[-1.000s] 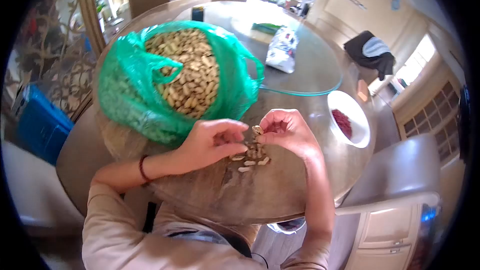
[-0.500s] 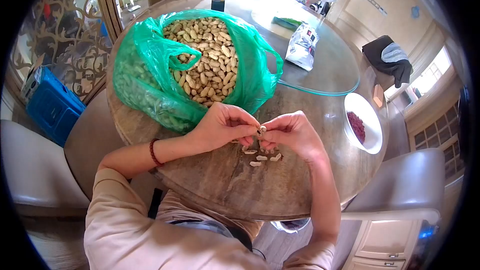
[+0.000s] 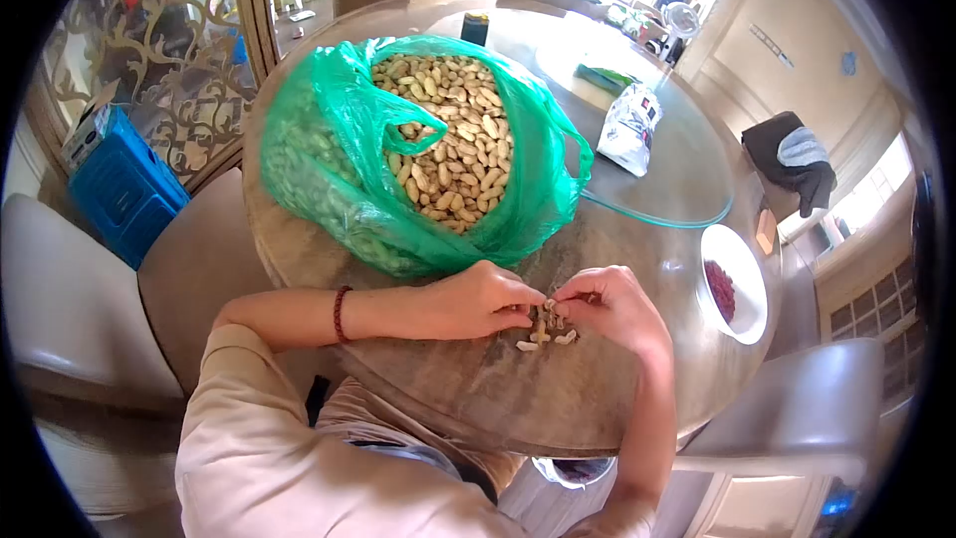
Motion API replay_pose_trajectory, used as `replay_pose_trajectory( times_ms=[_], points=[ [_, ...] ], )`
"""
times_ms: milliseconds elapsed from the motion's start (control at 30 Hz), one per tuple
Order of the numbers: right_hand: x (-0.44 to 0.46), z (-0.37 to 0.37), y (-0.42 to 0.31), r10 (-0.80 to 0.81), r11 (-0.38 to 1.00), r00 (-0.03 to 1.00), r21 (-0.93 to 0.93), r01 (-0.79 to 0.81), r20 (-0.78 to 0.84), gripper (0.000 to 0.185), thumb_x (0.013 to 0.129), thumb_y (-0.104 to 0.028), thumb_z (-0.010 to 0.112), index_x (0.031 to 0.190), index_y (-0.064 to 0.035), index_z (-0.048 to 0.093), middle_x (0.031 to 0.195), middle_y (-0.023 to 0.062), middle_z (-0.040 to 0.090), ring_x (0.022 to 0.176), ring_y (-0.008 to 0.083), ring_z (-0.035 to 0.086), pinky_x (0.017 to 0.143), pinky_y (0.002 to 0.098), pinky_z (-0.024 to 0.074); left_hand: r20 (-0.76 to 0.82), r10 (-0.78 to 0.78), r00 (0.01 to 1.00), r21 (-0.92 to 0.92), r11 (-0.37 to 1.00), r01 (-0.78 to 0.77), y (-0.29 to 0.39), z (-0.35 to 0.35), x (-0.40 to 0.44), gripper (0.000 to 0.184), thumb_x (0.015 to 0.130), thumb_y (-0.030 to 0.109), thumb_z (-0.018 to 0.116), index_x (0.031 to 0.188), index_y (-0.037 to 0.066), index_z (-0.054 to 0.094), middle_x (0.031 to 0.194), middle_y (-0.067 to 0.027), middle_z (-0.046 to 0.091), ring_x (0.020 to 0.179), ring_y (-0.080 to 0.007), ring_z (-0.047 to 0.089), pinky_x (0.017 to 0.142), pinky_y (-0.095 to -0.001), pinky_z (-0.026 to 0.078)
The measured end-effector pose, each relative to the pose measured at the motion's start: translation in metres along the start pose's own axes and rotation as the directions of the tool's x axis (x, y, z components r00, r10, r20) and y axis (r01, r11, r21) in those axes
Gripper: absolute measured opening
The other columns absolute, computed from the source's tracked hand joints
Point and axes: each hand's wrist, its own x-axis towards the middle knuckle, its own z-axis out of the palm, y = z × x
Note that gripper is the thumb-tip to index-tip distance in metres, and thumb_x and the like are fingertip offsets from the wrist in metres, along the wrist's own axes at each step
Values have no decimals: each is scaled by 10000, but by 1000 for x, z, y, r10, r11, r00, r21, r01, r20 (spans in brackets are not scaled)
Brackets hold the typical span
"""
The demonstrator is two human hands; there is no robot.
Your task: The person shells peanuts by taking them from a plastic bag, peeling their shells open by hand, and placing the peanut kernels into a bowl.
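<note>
My left hand (image 3: pixel 488 301) and my right hand (image 3: pixel 609 307) meet low over the table, fingertips nearly touching. Each is pinched; whatever lies between the fingers is too small to make out. Under and just in front of the fingertips is a small pile of peanut shells (image 3: pixel 565 337). Behind my left hand stands a green plastic bag (image 3: pixel 543 154), open at the top and full of unshelled peanuts (image 3: pixel 463 139). To the right, a white bowl (image 3: pixel 754 311) holds reddish peanut kernels (image 3: pixel 719 291).
On the round table (image 3: pixel 448 389) are a silver packet (image 3: pixel 629 130), a green packet (image 3: pixel 605 77), a dark jar (image 3: pixel 475 28) and an orange-brown block (image 3: pixel 766 231). Chairs surround it. A blue box (image 3: pixel 124 189) stands at left, and a container (image 3: pixel 573 470) below the front edge.
Both hands were raised and apart, then met around a peanut; now they are lower, at the shell pile. The view has shifted, moving the table and bag rightward in the picture.
</note>
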Motion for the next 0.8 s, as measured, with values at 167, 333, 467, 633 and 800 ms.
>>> replay_pose_trajectory(
  times_ms=[167, 333, 467, 633, 800],
  points=[
    [-2, 1, 0, -3, 995, 1000, -97, 1, -28, 161, 697, -7, 703, 857, -25, 709, 743, 78, 642, 639, 145, 602, 588, 271, 474, -50, 111, 993, 109, 989, -105, -1, -2, -1, 238, 782, 115, 699, 993, 15, 652, 751, -129, 639, 629, -276, 625, 551, -348, 496],
    [-1, 2, -3, -33, 991, 998, -130, 26, -49, 179, 698, -22, 713, 878, -26, 708, 746, 94, 638, 647, 163, 609, 595, 278, 478, -203, 297, 933, 182, 948, -262, 9, -12, 2, 189, 754, 78, 692, 928, 14, 656, 766, -118, 640, 658, -273, 630, 570, -348, 510],
    [-2, 4, 1, -38, 987, 987, -158, 13, -157, 182, 708, -22, 705, 890, -20, 703, 759, 116, 640, 665, 198, 622, 618, 299, 491, -362, 451, 816, 514, 827, -229, 2, -39, 13, 146, 724, 25, 693, 863, 48, 654, 782, -72, 642, 709, -228, 623, 606, -342, 507],
    [-1, 4, 10, -57, 981, 981, -195, 20, -187, 169, 719, -19, 689, 887, -6, 694, 783, 129, 652, 688, 208, 643, 641, 308, 504, -429, 101, 898, 797, 511, 323, -12, -83, 20, 104, 731, 136, 703, 816, 78, 691, 867, -54, 657, 883, -241, 575, 810, -386, 395],
    [-2, 1, 8, -67, 984, 977, -177, 30, -204, 129, 740, -31, 649, 861, 6, 677, 810, 175, 653, 747, 294, 643, 680, 348, 503, -409, -93, 908, 843, 341, 415, -24, -85, 25, 110, 704, 178, 711, 780, 99, 698, 862, -56, 638, 936, -245, 559, 816, -424, 380]
  ],
)
